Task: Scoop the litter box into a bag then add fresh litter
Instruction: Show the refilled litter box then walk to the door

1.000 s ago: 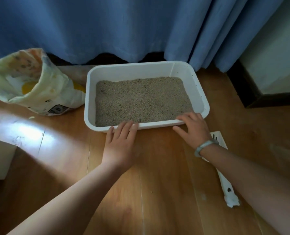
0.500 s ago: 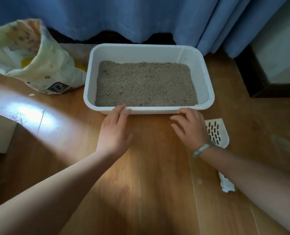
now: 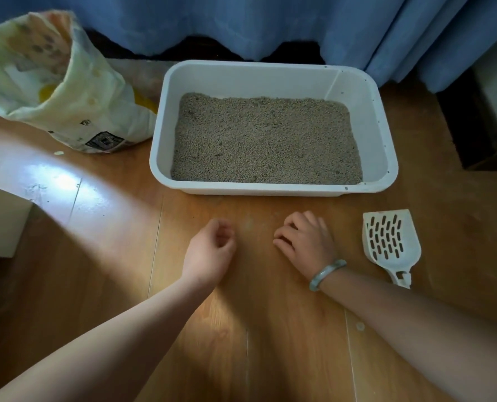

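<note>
Litter box (image 3: 241, 79) sits on the floor (image 3: 241, 343), holding grey litter, with a litter sack (image 3: 67, 91) just beside its left wall. The left hand (image 3: 209, 250) and right hand (image 3: 305, 242) hang near its front rim, fingers loosely curled, holding nothing. Likely next: the right hand takes the scoop (image 3: 389, 242) beside it by the handle, slots upward.
</note>
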Tool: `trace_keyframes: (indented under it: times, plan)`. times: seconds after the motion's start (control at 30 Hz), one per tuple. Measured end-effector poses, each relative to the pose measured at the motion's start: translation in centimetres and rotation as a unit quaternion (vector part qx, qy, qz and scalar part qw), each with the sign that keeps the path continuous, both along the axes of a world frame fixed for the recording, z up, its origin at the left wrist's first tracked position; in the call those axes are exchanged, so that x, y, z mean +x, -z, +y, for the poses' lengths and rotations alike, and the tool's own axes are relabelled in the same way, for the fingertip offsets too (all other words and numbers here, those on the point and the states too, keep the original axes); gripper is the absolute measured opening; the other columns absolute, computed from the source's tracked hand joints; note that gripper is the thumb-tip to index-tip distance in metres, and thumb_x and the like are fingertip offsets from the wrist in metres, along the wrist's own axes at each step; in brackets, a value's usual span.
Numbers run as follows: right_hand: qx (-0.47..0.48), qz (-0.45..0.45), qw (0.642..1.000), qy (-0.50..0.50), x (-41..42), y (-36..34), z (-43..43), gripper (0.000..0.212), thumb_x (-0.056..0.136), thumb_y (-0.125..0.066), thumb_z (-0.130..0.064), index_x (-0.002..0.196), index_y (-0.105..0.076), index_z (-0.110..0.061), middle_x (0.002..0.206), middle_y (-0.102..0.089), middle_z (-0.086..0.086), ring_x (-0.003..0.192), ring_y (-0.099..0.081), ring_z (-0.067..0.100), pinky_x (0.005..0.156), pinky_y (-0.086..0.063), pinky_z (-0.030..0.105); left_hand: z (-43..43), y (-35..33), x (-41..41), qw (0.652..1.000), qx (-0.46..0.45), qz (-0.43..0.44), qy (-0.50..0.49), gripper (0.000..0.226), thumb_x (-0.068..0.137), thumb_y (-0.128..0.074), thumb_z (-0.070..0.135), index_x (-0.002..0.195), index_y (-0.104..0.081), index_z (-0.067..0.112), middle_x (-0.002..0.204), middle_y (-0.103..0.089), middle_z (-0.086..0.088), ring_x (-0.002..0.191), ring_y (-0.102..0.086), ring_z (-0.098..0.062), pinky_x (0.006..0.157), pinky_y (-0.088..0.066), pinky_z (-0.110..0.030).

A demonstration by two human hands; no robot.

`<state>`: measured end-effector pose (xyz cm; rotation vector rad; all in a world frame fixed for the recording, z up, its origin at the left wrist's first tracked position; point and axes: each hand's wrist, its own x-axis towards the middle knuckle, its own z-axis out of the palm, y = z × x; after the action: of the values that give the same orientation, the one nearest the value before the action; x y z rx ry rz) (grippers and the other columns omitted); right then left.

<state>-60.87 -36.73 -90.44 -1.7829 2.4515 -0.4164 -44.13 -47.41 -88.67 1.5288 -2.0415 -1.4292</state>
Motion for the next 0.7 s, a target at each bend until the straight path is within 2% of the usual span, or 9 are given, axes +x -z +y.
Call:
trace_keyframes:
  times: [0.1,0.17,0.23,0.3,0.4,0.43,0.5,0.6,0.7]
  plan:
    - [-0.003,0.014,1.0,-0.008,0.1,0.2,-0.2,0.008,0.072,-0.075,-0.027,0.073,-0.069,-0.022,0.079,-0.057,-0.004,0.076,-0.051,0.019,0.07,-0.027,0.026,0.2,0.4,-0.2,0.999,0.036,0.013,-0.031,0.016,0.087,-0.058,0.015,0.086,-0.06,0.031,0.084,-0.065,0.012,0.081,-0.06,-0.008,0.07,-0.046,-0.02]
    - [-0.002,0.023,1.0,-0.016,0.2,0.6,-0.1,0.007,0.077,-0.069,-0.027,0.075,-0.067,-0.02,0.081,-0.056,-0.003,0.076,-0.051,0.019,0.068,-0.025,0.027,0.1,0.4,-0.6,0.993,0.087,0.038,-0.077,0.015,0.087,-0.057,0.014,0.086,-0.062,0.029,0.083,-0.067,0.007,0.081,-0.062,-0.012,0.073,-0.048,-0.022]
    - [0.004,0.01,1.0,0.002,0.4,0.6,0.2,0.016,0.083,-0.054,-0.031,0.077,-0.064,-0.02,0.083,-0.055,-0.002,0.076,-0.051,0.019,0.07,-0.031,0.028,0.2,-0.1,-1.3,0.97,0.174,0.089,-0.143,0.011,0.09,-0.055,0.013,0.089,-0.063,0.021,0.085,-0.069,0.0,0.081,-0.064,-0.015,0.074,-0.052,-0.026]
    - [-0.002,-0.031,0.999,0.036,0.7,0.1,0.2,0.024,0.086,-0.043,-0.032,0.078,-0.06,-0.018,0.086,-0.054,0.001,0.077,-0.053,0.02,0.07,-0.039,0.032,0.4,-0.9,-2.0,0.92,0.301,0.151,-0.2,0.013,0.094,-0.05,0.018,0.095,-0.062,0.013,0.092,-0.07,-0.007,0.084,-0.067,-0.017,0.076,-0.054,-0.027]
    - [-0.04,-0.076,0.995,0.047,1.6,-1.5,-0.2,0.026,0.088,-0.04,-0.031,0.079,-0.058,-0.014,0.088,-0.054,0.005,0.079,-0.055,0.023,0.071,-0.041,0.035,0.5,-1.3,-2.4,0.808,0.496,0.221,-0.227,0.041,0.1,-0.034,0.037,0.107,-0.061,0.006,0.101,-0.072,-0.011,0.093,-0.069,-0.021,0.08,-0.053,-0.032]
    - [-0.055,-0.081,0.995,0.033,2.0,-2.1,-0.4,0.026,0.089,-0.041,-0.031,0.078,-0.058,-0.013,0.088,-0.054,0.005,0.08,-0.054,0.023,0.071,-0.041,0.035,0.6,-1.5,-2.2,0.78,0.54,0.229,-0.218,0.05,0.1,-0.029,0.043,0.11,-0.061,0.005,0.102,-0.072,-0.012,0.093,-0.069,-0.022,0.081,-0.053,-0.034]
    - [-0.079,-0.079,0.994,-0.013,3.1,-3.3,-0.9,0.026,0.088,-0.044,-0.031,0.077,-0.059,-0.013,0.087,-0.055,0.004,0.081,-0.052,0.022,0.071,-0.038,0.035,0.7,-1.6,-1.9,0.747,0.593,0.237,-0.185,0.059,0.099,-0.025,0.049,0.112,-0.062,0.004,0.095,-0.072,-0.012,0.086,-0.071,-0.022,0.078,-0.056,-0.035]
    - [-0.084,-0.048,0.991,-0.09,4.9,-4.0,-0.9,0.022,0.084,-0.051,-0.033,0.077,-0.063,-0.016,0.085,-0.056,0.002,0.081,-0.047,0.02,0.071,-0.032,0.034,0.8,-2.1,-1.1,0.735,0.624,0.231,-0.13,0.061,0.099,-0.022,0.049,0.105,-0.064,0.004,0.078,-0.07,-0.01,0.068,-0.069,-0.019,0.063,-0.058,-0.028]
    - [-0.081,-0.072,0.987,-0.12,5.7,-4.0,0.0,0.022,0.083,-0.054,-0.036,0.084,-0.068,-0.018,0.087,-0.058,-0.001,0.081,-0.047,0.018,0.072,-0.034,0.035,0.6,-2.7,-0.2,0.742,0.624,0.217,-0.108,0.063,0.1,-0.019,0.046,0.113,-0.062,0.002,0.08,-0.07,-0.012,0.065,-0.069,-0.02,0.057,-0.057,-0.026]
